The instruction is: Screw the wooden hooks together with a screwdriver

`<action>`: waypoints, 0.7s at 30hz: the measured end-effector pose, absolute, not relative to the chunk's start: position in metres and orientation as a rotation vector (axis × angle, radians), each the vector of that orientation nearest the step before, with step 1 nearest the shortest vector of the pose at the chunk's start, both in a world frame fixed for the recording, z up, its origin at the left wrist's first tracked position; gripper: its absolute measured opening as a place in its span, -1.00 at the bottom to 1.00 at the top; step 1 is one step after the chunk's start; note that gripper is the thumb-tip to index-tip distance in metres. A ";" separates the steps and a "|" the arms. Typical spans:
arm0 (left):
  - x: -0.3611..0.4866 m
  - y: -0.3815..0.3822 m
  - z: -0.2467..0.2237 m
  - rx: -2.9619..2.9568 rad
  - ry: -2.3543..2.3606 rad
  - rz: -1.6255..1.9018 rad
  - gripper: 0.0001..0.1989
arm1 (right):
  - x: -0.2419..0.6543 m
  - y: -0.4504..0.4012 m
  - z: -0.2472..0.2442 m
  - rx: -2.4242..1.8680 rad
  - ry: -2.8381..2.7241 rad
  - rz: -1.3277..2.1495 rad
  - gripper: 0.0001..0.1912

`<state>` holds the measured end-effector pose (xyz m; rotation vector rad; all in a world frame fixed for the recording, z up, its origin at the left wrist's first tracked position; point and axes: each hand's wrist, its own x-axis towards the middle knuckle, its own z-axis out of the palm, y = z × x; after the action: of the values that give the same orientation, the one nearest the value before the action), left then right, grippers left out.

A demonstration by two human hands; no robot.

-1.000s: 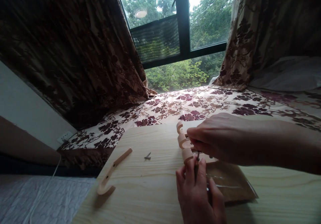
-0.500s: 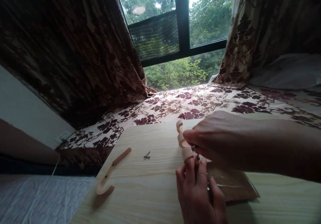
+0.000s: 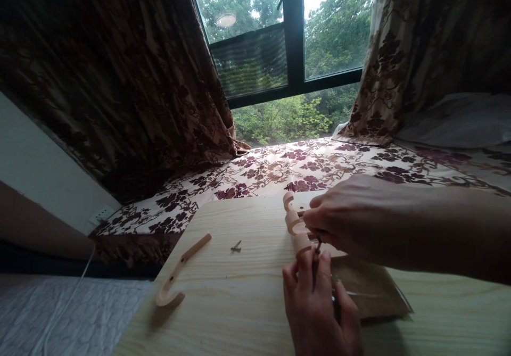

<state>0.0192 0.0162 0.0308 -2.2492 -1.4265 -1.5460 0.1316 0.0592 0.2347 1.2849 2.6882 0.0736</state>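
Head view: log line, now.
left hand: at nearest wooden hook | right hand: curled over hook row | loose wooden hook: lying left | screws: lying between

Your daylight comes through the window [image 3: 296,42] ahead, its sky blown out to white and its left pane carrying a pale round reflection. The curtains [image 3: 120,68] sink into near-black, while the floral cloth [image 3: 275,171] glows close to the glass. Your right hand [image 3: 339,209] is backlit and dim. The hook [image 3: 177,268] throws a soft shadow toward you, thin glints streak the packet [image 3: 377,288], and detail around your fingertips looks soft.
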 end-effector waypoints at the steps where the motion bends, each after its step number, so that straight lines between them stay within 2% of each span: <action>1: 0.019 0.017 0.030 -2.254 -1.420 -1.542 -0.60 | 0.130 0.058 0.237 1.287 2.638 0.054 -0.84; 4: 0.018 0.017 0.029 -2.251 -1.397 -1.526 -0.59 | 0.129 0.058 0.237 1.325 2.586 0.000 -0.81; 9: 0.018 0.018 0.028 -2.235 -1.377 -1.542 -0.56 | 0.143 0.067 0.226 1.436 2.745 0.125 -0.84; 12: 0.020 0.018 0.028 -2.212 -1.390 -1.552 -0.57 | 0.150 0.066 0.227 1.369 2.809 -0.009 -0.94; 15: 0.021 0.020 0.027 -2.160 -1.388 -1.588 -0.60 | 0.149 0.061 0.226 1.258 2.870 -0.114 -0.88; 19: 0.021 0.026 0.021 -2.074 -1.338 -1.637 -0.62 | 0.140 0.060 0.210 1.266 2.933 0.027 -0.95; 21: 0.019 0.032 0.015 -2.030 -1.292 -1.624 -0.63 | 0.135 0.065 0.199 1.306 3.009 0.058 -0.91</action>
<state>0.0189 0.0315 0.0147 -2.0303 -1.2924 -1.6235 0.1349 0.0650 0.1988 1.3061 3.0086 0.0583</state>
